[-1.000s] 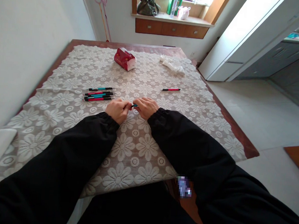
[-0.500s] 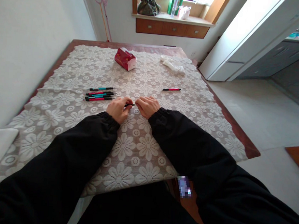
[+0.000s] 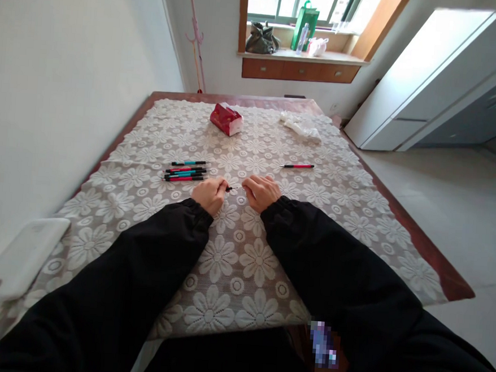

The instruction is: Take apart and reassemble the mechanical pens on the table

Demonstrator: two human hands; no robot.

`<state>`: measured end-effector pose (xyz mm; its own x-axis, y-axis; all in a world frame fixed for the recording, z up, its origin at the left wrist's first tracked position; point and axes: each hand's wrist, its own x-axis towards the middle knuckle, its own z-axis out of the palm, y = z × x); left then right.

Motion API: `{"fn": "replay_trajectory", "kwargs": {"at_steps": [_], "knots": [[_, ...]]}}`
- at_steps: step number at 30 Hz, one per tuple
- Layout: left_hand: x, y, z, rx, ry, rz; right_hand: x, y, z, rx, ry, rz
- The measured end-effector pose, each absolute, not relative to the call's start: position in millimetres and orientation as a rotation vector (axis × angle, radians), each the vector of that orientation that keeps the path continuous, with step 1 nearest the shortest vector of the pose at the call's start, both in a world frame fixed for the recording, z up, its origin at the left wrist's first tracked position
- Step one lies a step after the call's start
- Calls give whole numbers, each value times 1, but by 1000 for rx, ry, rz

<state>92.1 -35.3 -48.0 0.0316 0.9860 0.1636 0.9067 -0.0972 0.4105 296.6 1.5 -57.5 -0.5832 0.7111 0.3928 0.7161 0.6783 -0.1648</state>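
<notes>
Two hands, left hand (image 3: 208, 194), right hand (image 3: 261, 192), pinch pen (image 3: 229, 188).

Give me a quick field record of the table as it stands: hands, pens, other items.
left hand: closed on a dark pen part
right hand: fingers pinched near the part's thin tip
pen group: several lying side by side, left of the hands
single red pen: apart, to the right
far side: red tissue pack, white crumpled bag
surface: lace tablecloth
</notes>
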Motion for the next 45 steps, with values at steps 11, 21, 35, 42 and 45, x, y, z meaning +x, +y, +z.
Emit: {"fn": "replay_trajectory", "kwargs": {"at_steps": [11, 21, 35, 42, 45], "knots": [[85, -31, -47, 2047, 1949, 720, 299, 3, -61, -1105, -2437, 22], [85, -29, -54, 2326, 1683, 600, 297, 3, -59, -1211, -2483, -12], [80, -26, -58, 2168, 1711, 768, 299, 2, -58, -988, -2599, 86], [82, -25, -59, 2246, 1686, 771, 298, 3, -58, -1012, -2626, 71], [82, -25, -59, 2282, 1628, 770, 298, 2, -56, -1019, -2631, 54]]}}
